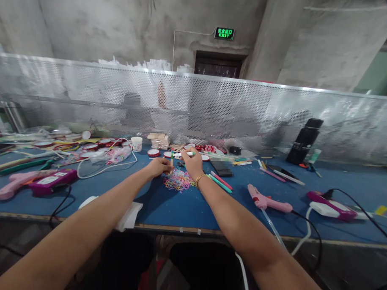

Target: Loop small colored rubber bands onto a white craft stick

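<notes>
My left hand (pixel 160 166) is closed on a thin upright stick (pixel 172 156) with red and green marks on it. In my right hand (pixel 193 163) I grip a white marker (pixel 184 154) with a green end; its other end points left at the stick and seems to touch it. Just below both hands lies a loose pile of small coloured rubber bands (pixel 178 181). Beside my right wrist several coloured markers (pixel 220 183) rest on the blue table (pixel 178 209).
Pink glue guns (pixel 267 201) lie at both sides, with trailing cords. Purple-and-white power strips (pixel 332 208) sit near the front. Small red-rimmed drums (pixel 154 153), a paper cup (pixel 137 144) and stacked wooden pieces (pixel 159 141) stand behind my hands. A perforated metal screen (pixel 214 107) closes off the back.
</notes>
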Tool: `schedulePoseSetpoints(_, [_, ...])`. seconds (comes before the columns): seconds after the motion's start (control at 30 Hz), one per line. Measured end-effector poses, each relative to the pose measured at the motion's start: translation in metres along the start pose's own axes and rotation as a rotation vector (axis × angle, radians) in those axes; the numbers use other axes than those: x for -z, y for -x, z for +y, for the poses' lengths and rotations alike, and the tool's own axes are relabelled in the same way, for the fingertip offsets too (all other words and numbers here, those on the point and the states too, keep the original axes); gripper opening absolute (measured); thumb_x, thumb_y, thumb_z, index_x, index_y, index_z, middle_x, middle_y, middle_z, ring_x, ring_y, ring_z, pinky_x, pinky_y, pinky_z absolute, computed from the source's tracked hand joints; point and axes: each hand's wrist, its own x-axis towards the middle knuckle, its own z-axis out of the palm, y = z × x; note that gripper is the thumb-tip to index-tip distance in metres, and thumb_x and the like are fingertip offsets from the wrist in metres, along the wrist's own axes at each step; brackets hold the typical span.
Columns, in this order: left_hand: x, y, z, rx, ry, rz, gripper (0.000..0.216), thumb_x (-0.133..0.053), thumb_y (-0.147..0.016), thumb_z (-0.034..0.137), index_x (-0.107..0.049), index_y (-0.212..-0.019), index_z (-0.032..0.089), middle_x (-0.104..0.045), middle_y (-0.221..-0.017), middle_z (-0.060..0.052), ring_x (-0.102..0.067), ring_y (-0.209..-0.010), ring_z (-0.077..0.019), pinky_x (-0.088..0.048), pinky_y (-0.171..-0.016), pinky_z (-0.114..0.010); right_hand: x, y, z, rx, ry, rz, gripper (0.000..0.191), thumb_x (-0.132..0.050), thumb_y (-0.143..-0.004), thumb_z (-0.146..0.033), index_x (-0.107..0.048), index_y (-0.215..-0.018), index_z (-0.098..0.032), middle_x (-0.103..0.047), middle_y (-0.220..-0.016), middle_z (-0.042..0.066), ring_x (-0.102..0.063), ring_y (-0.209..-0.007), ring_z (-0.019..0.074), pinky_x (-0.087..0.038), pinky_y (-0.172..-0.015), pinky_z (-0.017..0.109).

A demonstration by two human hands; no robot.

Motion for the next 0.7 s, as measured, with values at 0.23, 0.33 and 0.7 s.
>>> schedulePoseSetpoints(0.23, [0.002,-0.008,-0.01,-0.048,0.008,-0.039,0.037,-0.082,-0.05,0.044,-0.062,-0.058,0.013,-0.06,-0.054,-0.002,-0.049,-0.047,-0.0078,-0.036,-0.045,-0.02,-0.001,0.002,-0.002,0.013,0.009,-0.018,0.011,-0.051,-0.074,-0.031,-0.055,-0.071,-0.021,-0.062,-0.061,-0.003,-0.054,-0.057,0.0133,-0.042,-0.059,0.024])
schedulePoseSetpoints(0.33, [0.003,-0.013,-0.016,-0.058,0.01,-0.044,0.04,-0.081,-0.049,0.047,-0.062,-0.058,0.013,-0.062,-0.056,-0.002,-0.05,-0.047,-0.008,-0.037,-0.046,-0.021,0.0,0.001,-0.002,0.018,0.044,-0.015,0.012,-0.05,-0.074,-0.031,-0.055,-0.07,-0.021,-0.062,-0.062,-0.003,-0.054,-0.058,0.0133,-0.042,-0.06,0.024])
schedulePoseSetpoints(0.7, [0.002,-0.007,-0.009,-0.022,-0.013,-0.01,0.039,-0.082,-0.049,0.045,-0.062,-0.059,0.013,-0.06,-0.054,-0.002,-0.05,-0.047,-0.0086,-0.034,-0.043,-0.02,0.002,-0.001,-0.003,0.012,0.072,0.043,0.012,-0.05,-0.073,-0.031,-0.053,-0.067,-0.021,-0.06,-0.059,-0.004,-0.051,-0.057,0.0129,-0.041,-0.061,0.024])
